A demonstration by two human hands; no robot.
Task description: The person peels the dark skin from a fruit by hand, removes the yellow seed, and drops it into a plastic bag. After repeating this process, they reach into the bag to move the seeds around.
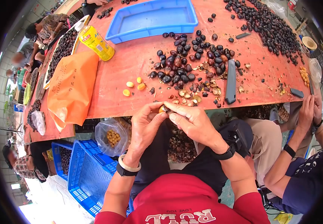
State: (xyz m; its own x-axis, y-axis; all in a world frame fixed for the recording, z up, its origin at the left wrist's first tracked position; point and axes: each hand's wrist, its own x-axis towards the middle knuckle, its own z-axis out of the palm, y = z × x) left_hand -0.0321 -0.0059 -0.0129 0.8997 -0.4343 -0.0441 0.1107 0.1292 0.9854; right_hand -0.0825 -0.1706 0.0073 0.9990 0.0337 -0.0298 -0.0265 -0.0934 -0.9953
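Note:
A small yellow-brown nut (163, 109), partly covered by dark shell, is pinched between my two hands at the table's front edge. My left hand (146, 125) grips it from the left with thumb and fingers. From the right, the fingers and thumb of my right hand (193, 121) press on its dark part. Beyond my hands lie a pile of dark nuts (176, 69) and broken shell pieces (189, 98). Several peeled yellow kernels (130, 84) rest left of the pile. A grey-handled tool (231, 82) lies on the red table (113, 99) to the right.
Behind the pile is a blue tray (152, 18). An orange bag (74, 87) and yellow bottle (96, 42) stand left. Below are a plastic bag of kernels (113, 138) and a blue crate (90, 173). A co-worker's hands (310, 108) are at right; more people sit at left.

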